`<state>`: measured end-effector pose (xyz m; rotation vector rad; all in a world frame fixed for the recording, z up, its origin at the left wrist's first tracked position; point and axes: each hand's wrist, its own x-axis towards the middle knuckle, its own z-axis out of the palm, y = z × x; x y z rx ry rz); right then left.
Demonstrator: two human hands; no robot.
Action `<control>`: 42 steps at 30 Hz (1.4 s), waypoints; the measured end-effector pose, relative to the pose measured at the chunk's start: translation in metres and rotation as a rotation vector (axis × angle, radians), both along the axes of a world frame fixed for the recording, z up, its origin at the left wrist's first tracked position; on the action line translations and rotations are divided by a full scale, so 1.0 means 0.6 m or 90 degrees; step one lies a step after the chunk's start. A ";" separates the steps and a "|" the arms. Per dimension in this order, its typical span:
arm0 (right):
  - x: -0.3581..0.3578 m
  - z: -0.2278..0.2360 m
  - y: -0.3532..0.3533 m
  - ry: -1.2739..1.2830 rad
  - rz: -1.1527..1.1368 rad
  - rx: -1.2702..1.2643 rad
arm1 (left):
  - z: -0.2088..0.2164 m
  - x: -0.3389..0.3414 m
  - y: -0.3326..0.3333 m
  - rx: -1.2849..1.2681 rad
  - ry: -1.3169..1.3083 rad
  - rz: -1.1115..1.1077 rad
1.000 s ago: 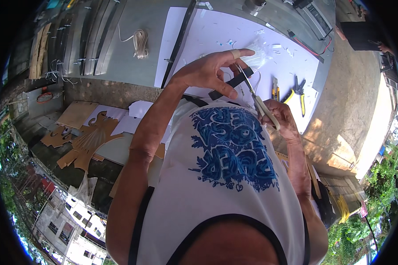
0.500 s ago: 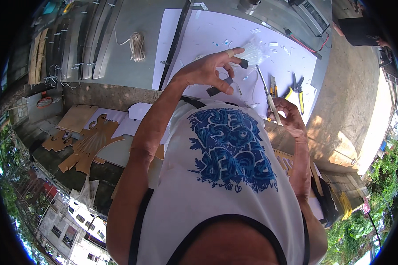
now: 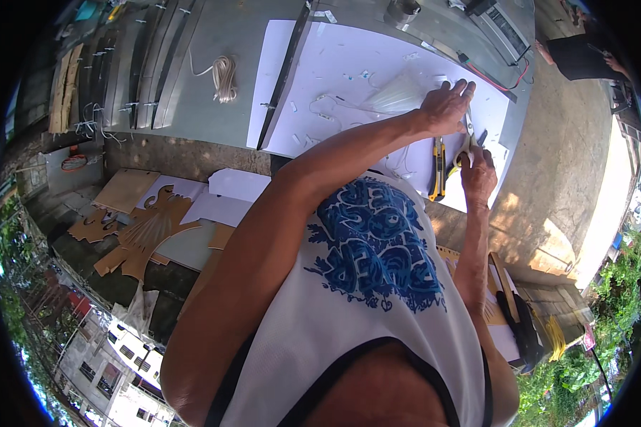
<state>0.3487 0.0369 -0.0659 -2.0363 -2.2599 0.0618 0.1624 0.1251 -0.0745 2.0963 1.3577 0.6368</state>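
Observation:
My left hand (image 3: 446,108) reaches across to the right over the white sheet (image 3: 335,60). Its fingers are stretched out, and I see nothing held in it. Close by on the right, my right hand (image 3: 479,174) has its fingers bent round the pale handles of scissors (image 3: 470,124), whose blades point away from me beside the left hand. The scissors overlap wire strippers (image 3: 483,137), mostly hidden there. A yellow-and-black utility knife (image 3: 438,171) lies left of my right hand. Beyond my left forearm lie a fan of clear strips (image 3: 399,92) and thin white wires (image 3: 327,103).
A dark metal bar (image 3: 281,82) crosses the sheet's left side. Further left are a coil of pale cord (image 3: 223,80) and long metal strips (image 3: 139,67). A power supply box (image 3: 502,32) stands far right. Brown cut-out boards (image 3: 146,231) lie below left. Another person (image 3: 584,57) is at the upper right.
My left hand has swung right from mid-sheet; the dark pieces at its fingers no longer show. My right hand has moved the scissors right, over the wire strippers.

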 end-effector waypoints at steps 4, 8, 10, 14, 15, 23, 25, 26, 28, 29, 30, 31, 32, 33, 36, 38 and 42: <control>-0.013 0.025 0.008 0.106 0.012 0.054 | -0.009 -0.004 -0.005 -0.045 -0.034 0.017; -0.074 0.072 0.026 0.355 -0.002 0.042 | 0.067 -0.090 -0.040 -0.314 -0.272 -0.004; -0.114 0.104 0.037 0.357 0.047 0.052 | 0.102 -0.138 -0.066 -0.412 -0.374 -0.015; -0.152 0.100 0.052 0.300 0.148 0.065 | 0.103 -0.179 -0.107 -0.413 -0.361 -0.013; -0.160 0.101 0.056 0.279 0.178 0.066 | 0.105 -0.183 -0.113 -0.421 -0.353 -0.006; -0.183 0.088 0.066 0.252 0.334 0.063 | 0.109 -0.198 -0.146 -0.404 -0.314 0.015; -0.185 0.083 0.056 0.349 0.261 -0.005 | 0.092 -0.210 -0.162 -0.323 -0.233 0.124; -0.184 0.084 0.048 0.429 0.201 -0.074 | 0.086 -0.231 -0.161 -0.321 -0.155 0.165; -0.183 0.081 0.030 0.640 0.030 -0.245 | 0.070 -0.274 -0.169 -0.229 -0.045 0.260; -0.182 0.067 0.022 0.729 0.007 -0.326 | 0.056 -0.297 -0.179 -0.137 -0.011 0.314; -0.179 0.052 0.017 0.815 -0.016 -0.406 | 0.041 -0.319 -0.183 -0.104 0.022 0.318; -0.176 0.042 0.013 0.899 -0.041 -0.488 | 0.027 -0.340 -0.185 -0.071 0.054 0.320; -0.185 0.043 0.006 0.933 -0.046 -0.522 | 0.024 -0.354 -0.185 -0.044 0.117 0.291; -0.193 0.039 0.003 0.945 -0.049 -0.531 | 0.017 -0.358 -0.182 -0.023 0.118 0.283; -0.219 0.016 0.003 0.960 -0.058 -0.539 | -0.007 -0.360 -0.168 0.037 0.147 0.242; -0.237 0.006 0.012 0.946 -0.057 -0.589 | -0.014 -0.357 -0.158 -0.002 0.232 0.199; -0.265 -0.023 0.022 0.971 -0.138 -0.731 | -0.028 -0.356 -0.153 0.002 0.221 0.166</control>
